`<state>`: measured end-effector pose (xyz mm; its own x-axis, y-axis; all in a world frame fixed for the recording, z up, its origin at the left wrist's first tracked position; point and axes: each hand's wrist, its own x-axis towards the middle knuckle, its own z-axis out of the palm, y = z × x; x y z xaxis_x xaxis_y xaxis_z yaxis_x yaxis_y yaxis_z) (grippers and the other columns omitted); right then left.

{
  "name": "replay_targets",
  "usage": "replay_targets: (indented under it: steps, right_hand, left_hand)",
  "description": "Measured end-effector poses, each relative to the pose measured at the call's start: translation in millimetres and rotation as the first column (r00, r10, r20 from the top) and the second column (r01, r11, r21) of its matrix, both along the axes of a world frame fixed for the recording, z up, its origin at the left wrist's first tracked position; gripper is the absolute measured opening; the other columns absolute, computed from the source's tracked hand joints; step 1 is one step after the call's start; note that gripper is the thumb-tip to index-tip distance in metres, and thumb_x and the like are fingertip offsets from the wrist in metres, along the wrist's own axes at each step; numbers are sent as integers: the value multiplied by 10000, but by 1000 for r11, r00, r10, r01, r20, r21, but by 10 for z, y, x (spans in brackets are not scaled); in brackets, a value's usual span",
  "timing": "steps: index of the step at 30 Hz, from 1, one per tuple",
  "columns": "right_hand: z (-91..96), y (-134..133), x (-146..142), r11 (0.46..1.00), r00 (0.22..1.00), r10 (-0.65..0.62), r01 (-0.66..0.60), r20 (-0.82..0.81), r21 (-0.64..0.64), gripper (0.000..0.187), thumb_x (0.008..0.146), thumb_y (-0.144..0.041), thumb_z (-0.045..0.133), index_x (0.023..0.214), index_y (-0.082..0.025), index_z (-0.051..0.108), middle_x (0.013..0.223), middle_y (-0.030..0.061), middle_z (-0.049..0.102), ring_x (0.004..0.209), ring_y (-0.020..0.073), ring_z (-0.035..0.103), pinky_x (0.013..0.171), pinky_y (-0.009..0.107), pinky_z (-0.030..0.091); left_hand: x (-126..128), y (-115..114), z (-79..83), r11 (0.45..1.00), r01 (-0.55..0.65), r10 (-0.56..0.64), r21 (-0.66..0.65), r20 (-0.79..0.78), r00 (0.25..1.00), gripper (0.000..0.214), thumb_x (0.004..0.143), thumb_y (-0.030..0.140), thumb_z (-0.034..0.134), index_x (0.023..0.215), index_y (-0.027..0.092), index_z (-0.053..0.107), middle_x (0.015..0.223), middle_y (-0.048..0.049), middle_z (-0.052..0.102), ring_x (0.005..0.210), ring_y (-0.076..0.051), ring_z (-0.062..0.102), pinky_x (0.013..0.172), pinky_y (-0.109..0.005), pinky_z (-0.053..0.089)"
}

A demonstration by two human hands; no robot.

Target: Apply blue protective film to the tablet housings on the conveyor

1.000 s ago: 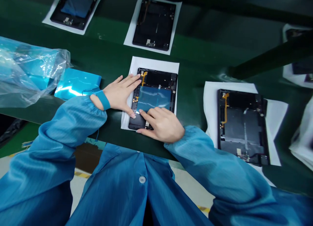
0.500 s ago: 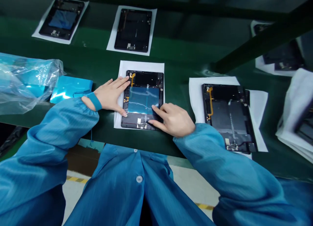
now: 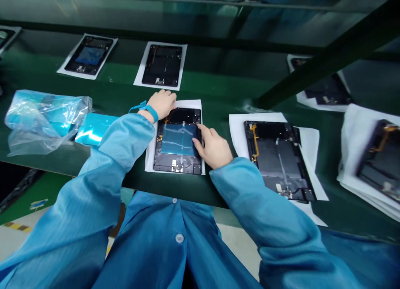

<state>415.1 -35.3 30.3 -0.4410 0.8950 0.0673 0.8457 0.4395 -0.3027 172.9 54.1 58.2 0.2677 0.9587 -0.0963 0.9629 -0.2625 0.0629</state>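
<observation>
In front of me an opened tablet [image 3: 177, 163] lies on white paper [image 3: 149, 160], its connector board toward me. A clear blue film [image 3: 178, 139] covers the middle of the tablet. My left hand [image 3: 162, 104] is at the far left corner, fingers curled over the edge and fingertips partly hidden. At the right edge is my right hand [image 3: 215, 147], its thumb by the film's border and its forefinger bent along the frame. Both hands close on the tablet's edges. A blue strap [image 3: 152, 113] circles my left wrist.
Blue film sheets [image 3: 93, 128] lie at the left beside a clear plastic bag [image 3: 46, 118] holding more. Another opened tablet [image 3: 271, 155] sits on paper at the right, near a paper stack [image 3: 350, 155]. Several tablets line the far side. A dark slanted post [image 3: 300, 68] rises at the right.
My left hand has gone from lying spread on the tablet's left edge to curling at its far corner. My right hand has shifted up from the lower cable area to the right edge.
</observation>
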Motion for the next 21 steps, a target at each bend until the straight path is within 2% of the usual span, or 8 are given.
replay_targets:
  steps: [6,11,14,16,19,21]
  right_hand:
    - [-112,-8,22,992,973,-113,100,-200,-76,516,937,-335,527,1399,-107,551,1099,170,666,878,300,676,777,462,558]
    - [-15,15,-22,975,951,-180,139,-253,-171,539,908,-274,590,1418,-107,539,1206,192,657,849,241,693,853,447,577]
    - [57,32,14,975,946,-195,157,-258,-159,509,941,-296,574,1437,-184,552,1226,139,682,753,190,687,780,389,587]
    - [82,61,53,975,941,-187,144,-280,-170,455,967,-381,566,1406,-264,592,1201,71,716,688,168,677,698,363,580]
    - [73,139,62,974,931,-155,89,-331,-207,308,972,-514,558,1098,-305,745,909,-17,758,618,164,647,580,323,534]
    - [53,224,13,974,918,-139,59,-371,-218,362,972,-557,537,905,-282,763,747,-22,719,614,167,629,555,304,505]
  left_hand:
    - [-5,9,-7,997,67,-66,29,-45,997,378,1019,272,423,1311,112,603,1324,-198,601,1190,-330,570,968,-478,439]
    - [66,0,61,977,201,-197,69,-69,978,374,981,114,342,1153,128,674,1162,-175,684,1129,-303,595,962,-448,409]
    - [16,-22,136,963,230,-222,137,-75,972,351,947,104,356,1049,158,687,1081,-173,696,1063,-326,601,882,-457,418]
    - [-46,-35,210,953,230,-219,196,-74,973,365,953,123,330,1043,184,677,1075,-172,683,1056,-340,595,856,-471,418]
    - [-142,-48,377,937,174,-162,302,-63,985,438,1002,200,237,1072,219,669,1077,-173,657,1090,-366,579,855,-508,416]
    - [-201,-29,514,932,114,-102,345,-52,993,485,1025,252,187,1093,233,667,1076,-169,648,1124,-381,568,872,-534,415]
